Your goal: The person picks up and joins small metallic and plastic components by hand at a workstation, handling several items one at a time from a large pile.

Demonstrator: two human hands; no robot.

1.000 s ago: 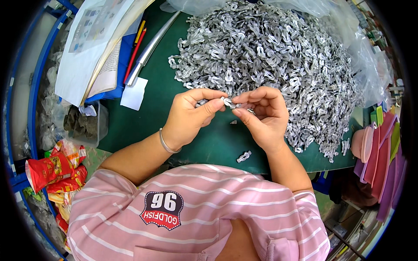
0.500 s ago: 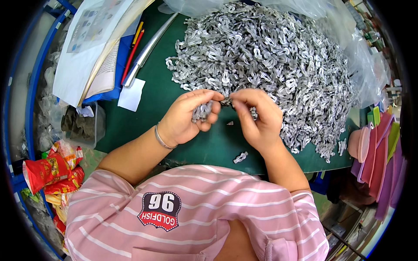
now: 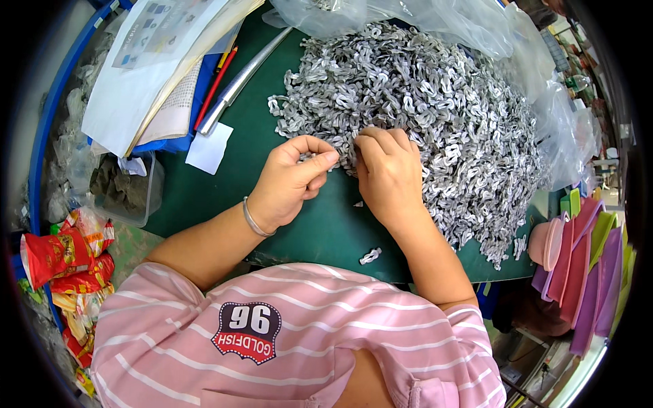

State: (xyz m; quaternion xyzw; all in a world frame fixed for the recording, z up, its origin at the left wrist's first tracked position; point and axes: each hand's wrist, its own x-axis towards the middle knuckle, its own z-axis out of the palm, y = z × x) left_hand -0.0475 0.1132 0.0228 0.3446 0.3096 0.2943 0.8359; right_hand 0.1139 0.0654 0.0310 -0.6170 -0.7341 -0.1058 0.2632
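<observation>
A large heap of small grey looped pieces (image 3: 435,95) covers the middle and right of the green table (image 3: 211,197). At the heap's near left edge, my left hand (image 3: 289,178) is closed, thumb against bent fingers; a bit of grey shows between them, and the rest of what it holds is hidden in the palm. My right hand (image 3: 389,173) reaches to the near edge of the heap. Its fingers are bent together and their tips touch the pieces, so what they grip is hidden. One loose looped piece (image 3: 370,256) lies by the table's near edge.
Papers (image 3: 146,68), a red pencil (image 3: 218,88) and a long metal tool (image 3: 245,78) lie at the left. Below them stands a clear plastic tub (image 3: 151,194). Plastic sheeting (image 3: 469,27) lies behind the heap; pink and purple bins (image 3: 578,272) stand right.
My right hand has moved away from my left fingertips to the heap's edge. The left hand has turned and closed further, covering the grey pieces seen in its palm. The view has shifted slightly.
</observation>
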